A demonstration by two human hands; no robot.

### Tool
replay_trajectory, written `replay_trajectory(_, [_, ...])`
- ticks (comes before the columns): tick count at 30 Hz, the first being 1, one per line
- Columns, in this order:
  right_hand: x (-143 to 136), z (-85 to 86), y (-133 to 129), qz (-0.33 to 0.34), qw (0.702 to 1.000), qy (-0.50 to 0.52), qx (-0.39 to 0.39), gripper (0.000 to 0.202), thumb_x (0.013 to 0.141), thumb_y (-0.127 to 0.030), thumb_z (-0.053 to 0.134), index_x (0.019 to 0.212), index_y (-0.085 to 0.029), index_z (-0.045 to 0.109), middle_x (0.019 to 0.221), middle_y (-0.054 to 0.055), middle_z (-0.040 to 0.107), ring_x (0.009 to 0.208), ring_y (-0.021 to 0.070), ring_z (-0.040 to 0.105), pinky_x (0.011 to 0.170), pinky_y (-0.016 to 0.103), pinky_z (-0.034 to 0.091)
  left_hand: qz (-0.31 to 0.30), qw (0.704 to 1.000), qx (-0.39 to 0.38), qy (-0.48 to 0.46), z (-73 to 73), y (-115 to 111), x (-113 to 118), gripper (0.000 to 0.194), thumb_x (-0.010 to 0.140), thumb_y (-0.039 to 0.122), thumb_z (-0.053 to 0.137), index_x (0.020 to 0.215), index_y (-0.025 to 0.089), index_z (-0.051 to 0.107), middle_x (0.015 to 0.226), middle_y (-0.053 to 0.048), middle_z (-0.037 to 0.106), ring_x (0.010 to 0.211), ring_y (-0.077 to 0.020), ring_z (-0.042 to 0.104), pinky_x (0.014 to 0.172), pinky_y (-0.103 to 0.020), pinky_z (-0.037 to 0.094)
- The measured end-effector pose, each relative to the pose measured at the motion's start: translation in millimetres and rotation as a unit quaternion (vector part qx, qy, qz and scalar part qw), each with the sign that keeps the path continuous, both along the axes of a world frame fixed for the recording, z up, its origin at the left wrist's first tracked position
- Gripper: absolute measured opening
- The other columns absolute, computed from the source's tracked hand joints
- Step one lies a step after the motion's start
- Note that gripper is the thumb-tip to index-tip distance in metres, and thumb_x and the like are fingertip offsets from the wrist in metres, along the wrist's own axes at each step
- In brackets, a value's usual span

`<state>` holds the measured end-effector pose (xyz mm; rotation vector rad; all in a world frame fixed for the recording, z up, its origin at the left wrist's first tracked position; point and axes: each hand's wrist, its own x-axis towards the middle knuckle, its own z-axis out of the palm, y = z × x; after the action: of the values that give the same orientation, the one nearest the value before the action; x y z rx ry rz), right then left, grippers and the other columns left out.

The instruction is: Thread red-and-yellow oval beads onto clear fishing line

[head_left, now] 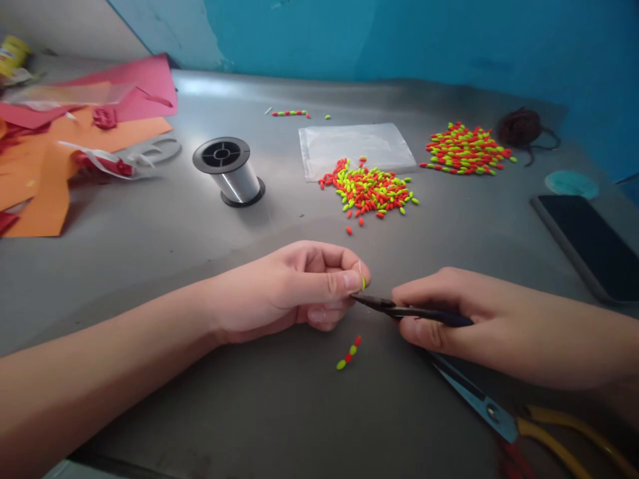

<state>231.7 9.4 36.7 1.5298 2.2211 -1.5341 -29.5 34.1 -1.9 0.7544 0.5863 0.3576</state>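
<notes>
Between thumb and forefinger, my left hand [304,283] pinches a yellow-green bead [363,283] with a short bit of clear line sticking up from it. My right hand [464,319] is closed around a pair of dark pliers [382,305], whose tips meet the left thumb just under the bead. Whether the jaws grip the line is too small to tell. Below the hands hangs or lies a short row of red and yellow-green beads [348,354]; its link to the pinched bead does not show.
A spool of clear line [237,179], a bead pile [374,189] by a plastic bag [357,143], and another bead pile [464,150] stand beyond my hands. Scissors [492,409] lie under my right hand, a phone [589,246] at right, coloured paper [50,173] at left.
</notes>
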Motion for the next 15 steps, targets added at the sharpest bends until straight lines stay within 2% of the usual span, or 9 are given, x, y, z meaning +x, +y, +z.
replay_trajectory(5, [-0.7, 2.5, 2.3, 0.009, 1.000, -0.001, -0.010, 0.040, 0.095, -0.059, 0.068, 0.077, -0.024, 0.075, 0.083, 0.002, 0.078, 0.073, 0.0230, 0.071, 0.056, 0.028, 0.052, 0.008, 1.000, -0.005, -0.010, 0.3, -0.7, -0.1, 0.020, 0.098, 0.029, 0.077, 0.094, 0.015, 0.064, 0.073, 0.005, 0.043, 0.061, -0.0082, 0.030, 0.059, -0.024, 0.028])
replay_trajectory(8, [0.4, 4.1, 2.5, 0.014, 1.000, -0.002, -0.017, 0.036, 0.094, -0.059, 0.070, 0.085, -0.026, 0.081, 0.096, 0.003, 0.084, 0.082, 0.0267, 0.077, 0.061, 0.029, 0.057, 0.019, 1.000, -0.009, -0.008, 0.6, -1.6, -0.1, 0.018, 0.098, 0.028, 0.077, 0.095, 0.015, 0.065, 0.074, 0.005, 0.043, 0.062, -0.0081, 0.030, 0.061, -0.023, 0.029])
replay_trajectory(10, [3.9, 3.6, 0.9, -0.001, 1.000, -0.009, -0.001, 0.033, 0.092, -0.059, 0.074, 0.101, -0.030, 0.087, 0.114, 0.002, 0.086, 0.097, 0.0313, 0.080, 0.067, 0.031, 0.062, 0.026, 1.000, -0.013, -0.008, 0.7, -1.8, -0.1, 0.016, 0.099, 0.028, 0.076, 0.097, 0.015, 0.066, 0.074, 0.005, 0.042, 0.063, -0.0086, 0.031, 0.061, -0.023, 0.029])
replay_trajectory(12, [10.8, 1.7, -1.4, -0.022, 0.999, -0.026, 0.038, 0.043, 0.088, -0.060, 0.078, 0.122, -0.035, 0.086, 0.130, 0.001, 0.084, 0.113, 0.0359, 0.079, 0.078, 0.035, 0.067, 0.038, 0.999, -0.017, -0.014, 0.5, -1.5, 0.1, 0.016, 0.100, 0.028, 0.074, 0.096, 0.016, 0.065, 0.074, 0.005, 0.039, 0.063, -0.0091, 0.029, 0.061, -0.024, 0.027])
replay_trajectory(13, [15.3, 0.4, -2.3, -0.026, 0.997, -0.042, 0.055, 0.051, 0.089, -0.061, 0.078, 0.132, -0.036, 0.083, 0.135, 0.002, 0.082, 0.119, 0.0377, 0.078, 0.083, 0.038, 0.068, 0.045, 0.999, -0.018, -0.018, 0.3, -1.1, 0.1, 0.017, 0.101, 0.029, 0.074, 0.096, 0.016, 0.064, 0.074, 0.005, 0.038, 0.063, -0.0093, 0.028, 0.061, -0.024, 0.026])
replay_trajectory(15, [25.0, -2.2, -2.7, -0.015, 0.995, -0.064, 0.076, 0.055, 0.088, -0.061, 0.079, 0.138, -0.037, 0.080, 0.137, 0.003, 0.081, 0.121, 0.0395, 0.078, 0.088, 0.042, 0.069, 0.054, 0.998, -0.016, -0.027, -0.1, -0.1, 0.2, 0.017, 0.102, 0.029, 0.072, 0.095, 0.016, 0.062, 0.075, 0.005, 0.037, 0.063, -0.0094, 0.028, 0.061, -0.024, 0.025])
